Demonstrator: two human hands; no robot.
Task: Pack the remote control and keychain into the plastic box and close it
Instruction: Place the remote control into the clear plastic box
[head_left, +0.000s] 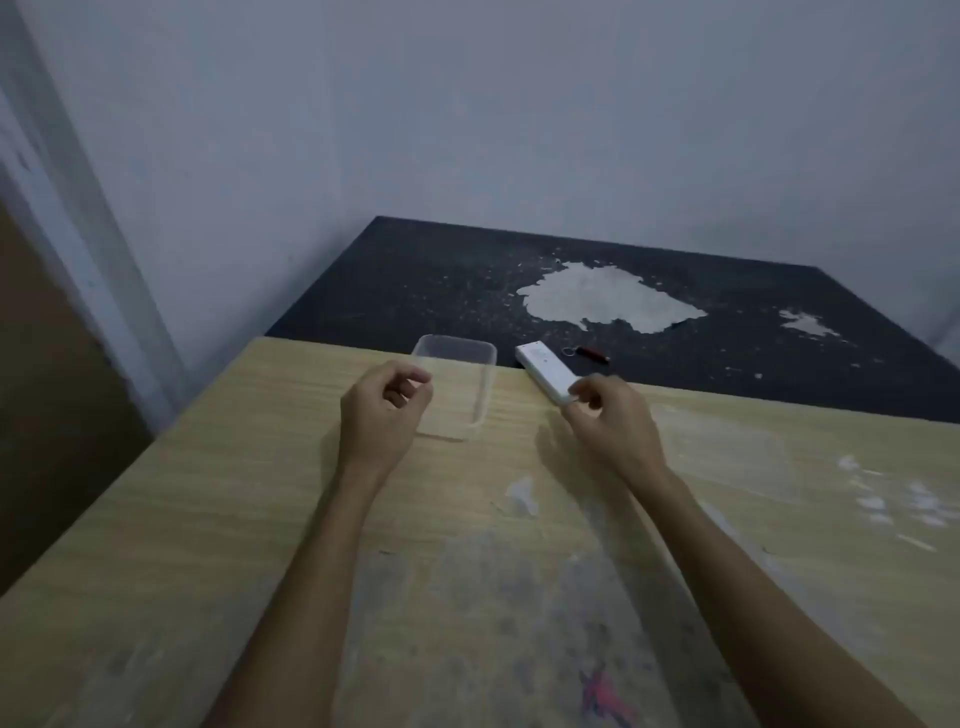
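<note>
A clear plastic box lies on the wooden table near its far edge, and I cannot tell whether a lid is on it. My left hand hovers at its near left corner, fingers loosely curled, holding nothing. A white remote control lies to the right of the box, reaching over the table's far edge. My right hand pinches the remote's near end between thumb and fingers. A small keychain with a metal ring and a dark red body rests just beyond, on the dark surface.
The wooden table carries white smears at the right and a pink mark near the front. Behind it lies a dark surface with a large pale worn patch. Grey walls close the corner behind and to the left.
</note>
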